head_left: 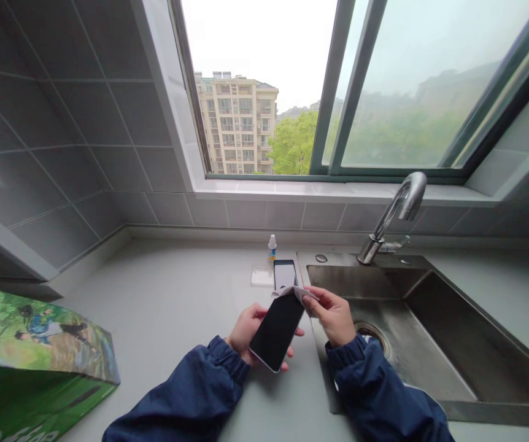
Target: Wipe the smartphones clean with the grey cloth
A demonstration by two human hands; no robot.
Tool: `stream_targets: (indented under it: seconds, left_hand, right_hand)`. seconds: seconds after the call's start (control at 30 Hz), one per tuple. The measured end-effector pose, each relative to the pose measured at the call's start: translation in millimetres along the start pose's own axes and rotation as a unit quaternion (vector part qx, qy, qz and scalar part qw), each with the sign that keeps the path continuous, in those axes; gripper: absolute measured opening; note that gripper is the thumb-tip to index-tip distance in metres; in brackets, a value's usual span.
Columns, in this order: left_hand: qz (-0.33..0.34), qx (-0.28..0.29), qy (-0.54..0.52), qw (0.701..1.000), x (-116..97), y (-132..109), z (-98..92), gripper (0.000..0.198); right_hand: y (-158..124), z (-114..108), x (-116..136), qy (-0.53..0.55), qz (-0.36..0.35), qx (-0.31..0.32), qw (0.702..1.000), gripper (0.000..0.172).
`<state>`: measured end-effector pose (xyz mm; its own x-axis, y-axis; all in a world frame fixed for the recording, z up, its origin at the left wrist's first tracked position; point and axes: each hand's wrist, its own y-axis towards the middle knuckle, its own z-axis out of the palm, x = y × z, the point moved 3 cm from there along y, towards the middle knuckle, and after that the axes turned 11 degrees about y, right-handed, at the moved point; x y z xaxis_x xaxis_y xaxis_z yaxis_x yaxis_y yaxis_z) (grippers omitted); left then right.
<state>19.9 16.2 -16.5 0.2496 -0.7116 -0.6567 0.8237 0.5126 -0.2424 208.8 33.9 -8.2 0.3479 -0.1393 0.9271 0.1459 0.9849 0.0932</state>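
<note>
While the left hand (246,331) is closed around the near end of a dark phone (277,331), cupping it from beneath so the screen faces up over the bench (167,307), the right hand (333,316) pinches what looks like a small white wipe (292,292) against the phone's far edge. Beyond them a second phone (285,274), a flat white packet (262,276) and a small bottle (272,247) sit within easy reach, just left of the sink (430,344).

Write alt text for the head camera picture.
A left hand holds a dark phone over a grey counter while the right hand holds a small white cloth at its top edge. Behind lie a second phone and a small bottle, with a steel sink to the right under a window.
</note>
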Motion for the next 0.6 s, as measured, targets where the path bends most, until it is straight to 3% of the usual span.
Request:
stream_targets:
  seconds: [0.37,0.6]
  left_hand:
    - [0.002,0.000,0.034,0.999,0.9,-4.0,6.3,0.059]
    - [-0.005,0.024,0.029,0.999,1.0,-5.3,9.7,0.061]
  right_hand:
    - [0.8,-1.3,-7.3,0.032,0.004,-0.038,0.999,0.040]
    - [-1.6,6.1,-6.7,0.083,0.075,-0.051,0.992,0.047]
